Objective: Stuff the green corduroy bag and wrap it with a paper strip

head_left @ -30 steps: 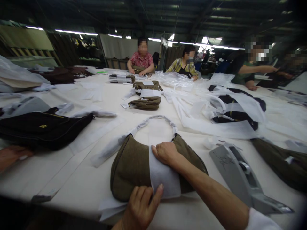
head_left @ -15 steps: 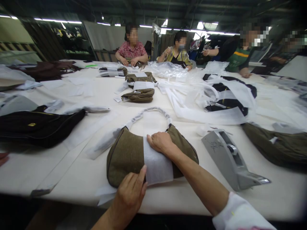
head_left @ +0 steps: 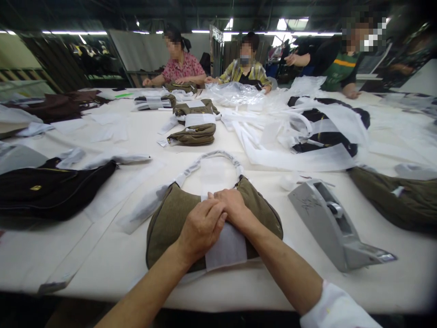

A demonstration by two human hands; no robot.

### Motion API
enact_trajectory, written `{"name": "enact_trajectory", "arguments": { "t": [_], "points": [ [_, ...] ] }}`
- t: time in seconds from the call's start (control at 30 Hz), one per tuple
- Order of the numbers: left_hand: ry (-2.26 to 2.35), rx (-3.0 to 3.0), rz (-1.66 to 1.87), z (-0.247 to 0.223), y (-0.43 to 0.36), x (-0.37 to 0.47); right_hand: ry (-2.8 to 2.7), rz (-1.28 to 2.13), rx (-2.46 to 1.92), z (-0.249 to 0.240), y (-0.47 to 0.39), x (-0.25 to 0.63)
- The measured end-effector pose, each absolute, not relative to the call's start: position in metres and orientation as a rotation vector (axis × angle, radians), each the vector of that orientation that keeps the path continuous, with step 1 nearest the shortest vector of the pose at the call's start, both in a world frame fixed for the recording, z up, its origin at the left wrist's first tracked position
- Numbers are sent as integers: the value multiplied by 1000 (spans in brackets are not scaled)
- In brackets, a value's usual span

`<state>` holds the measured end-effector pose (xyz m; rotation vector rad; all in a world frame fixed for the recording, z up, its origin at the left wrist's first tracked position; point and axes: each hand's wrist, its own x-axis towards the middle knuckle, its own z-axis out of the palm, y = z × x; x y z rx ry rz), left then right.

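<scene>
An olive corduroy handbag lies flat on the table before me, its handle wrapped in clear film and arching away. A white paper strip runs round the bag's middle. At the bag's top edge, my right hand has its fingers closed over the strip. My left hand lies across the strip with its fingers bent together, touching the right hand; what its fingertips hold is hidden. A grey tape dispenser stands to the right of the bag.
A black bag lies at left, another olive bag at right. Beyond are stacked olive bags, black bags under white wrapping sheets, and clear plastic. Several people work across the table.
My left hand has moved up from the strip's lower left side to the bag's top edge, meeting the right hand. The right hand stays near the same spot.
</scene>
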<state>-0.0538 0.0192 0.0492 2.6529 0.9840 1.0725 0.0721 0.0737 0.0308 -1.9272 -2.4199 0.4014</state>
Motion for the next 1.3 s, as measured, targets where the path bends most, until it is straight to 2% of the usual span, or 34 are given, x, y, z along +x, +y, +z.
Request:
{"name": "enact_trajectory", "arguments": {
  "t": [0.2, 0.37, 0.5, 0.67, 0.8, 0.93, 1.17, 1.3],
  "points": [
    [1164, 2653, 630, 26, 38, -49, -2265, 561, -1871, 21, 88, 88],
    [1181, 2738, 316, 30, 37, -51, -2052, 485, -1799, 39, 74, 104],
    [1192, 2778, 305, 30, 36, -52, -1846, 191, -1365, 49, 7, 137],
    [1192, 2771, 307, 30, 32, -53, -2257, 2, -1037, 7, -63, 168],
    [1224, 2725, 220, 38, 33, -48, -2256, -55, -1020, -23, -69, 171],
    [1262, 2674, 92, 49, 37, -37, -2299, -64, -1008, -25, -70, 171],
    [1336, 2656, 152, 51, 45, -28, -2241, -293, -918, -46, -71, 174],
    [1335, 2632, 151, 50, 56, -27, -2089, -399, -1040, -62, -71, 168]
  ]
}}
